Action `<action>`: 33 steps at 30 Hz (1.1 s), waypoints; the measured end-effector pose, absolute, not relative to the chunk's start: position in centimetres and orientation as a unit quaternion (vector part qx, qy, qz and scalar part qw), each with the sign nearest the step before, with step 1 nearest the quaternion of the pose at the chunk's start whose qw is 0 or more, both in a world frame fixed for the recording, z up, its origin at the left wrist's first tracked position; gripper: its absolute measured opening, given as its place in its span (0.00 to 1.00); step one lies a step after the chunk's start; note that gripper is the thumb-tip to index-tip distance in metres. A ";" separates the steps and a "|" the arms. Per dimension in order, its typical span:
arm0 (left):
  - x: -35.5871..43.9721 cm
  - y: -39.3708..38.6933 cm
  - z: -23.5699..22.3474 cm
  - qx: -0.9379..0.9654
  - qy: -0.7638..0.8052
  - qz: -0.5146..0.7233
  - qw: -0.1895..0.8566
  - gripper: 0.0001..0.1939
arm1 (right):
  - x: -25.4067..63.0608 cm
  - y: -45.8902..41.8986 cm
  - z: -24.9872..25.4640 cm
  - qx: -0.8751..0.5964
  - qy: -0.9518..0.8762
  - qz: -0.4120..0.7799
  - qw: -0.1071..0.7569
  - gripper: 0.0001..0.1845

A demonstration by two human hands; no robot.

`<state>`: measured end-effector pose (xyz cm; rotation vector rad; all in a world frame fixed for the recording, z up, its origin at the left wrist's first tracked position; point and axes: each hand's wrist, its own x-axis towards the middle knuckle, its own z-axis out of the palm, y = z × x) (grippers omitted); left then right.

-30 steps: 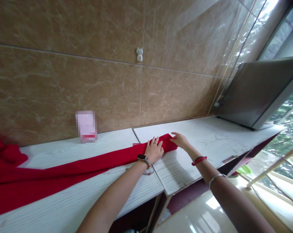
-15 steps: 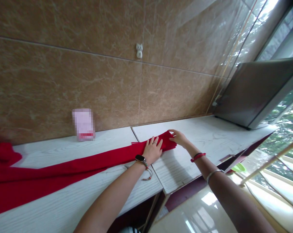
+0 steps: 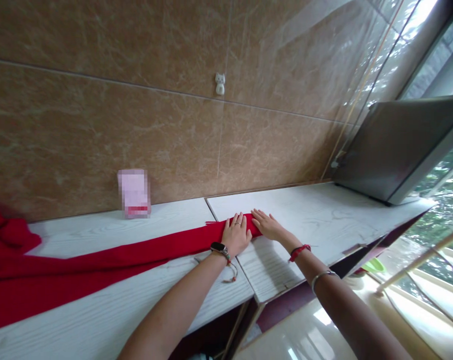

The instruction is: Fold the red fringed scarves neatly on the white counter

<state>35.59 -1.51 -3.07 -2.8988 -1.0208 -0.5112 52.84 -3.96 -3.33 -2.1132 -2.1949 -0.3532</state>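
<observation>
The left hand and right hand, each grip spread flat, rest on the red cloth, which runs across the counter from lower left to centre. Beyond stands a pink object, too blurred to name.

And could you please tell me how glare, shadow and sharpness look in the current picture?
Head view: bright glare on the floor and pale reflections on the wall tiles toward the upper right; head view: a soft shadow on the white countertop below the right hand; head view: the pink item is coarsely pixelated, its details unreadable.
</observation>
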 end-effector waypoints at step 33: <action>0.3 3.0 0.3 -0.928 -0.336 -0.149 -0.066 0.21 | 23.7 3.0 -3.8 -0.415 -0.883 0.042 0.215 0.20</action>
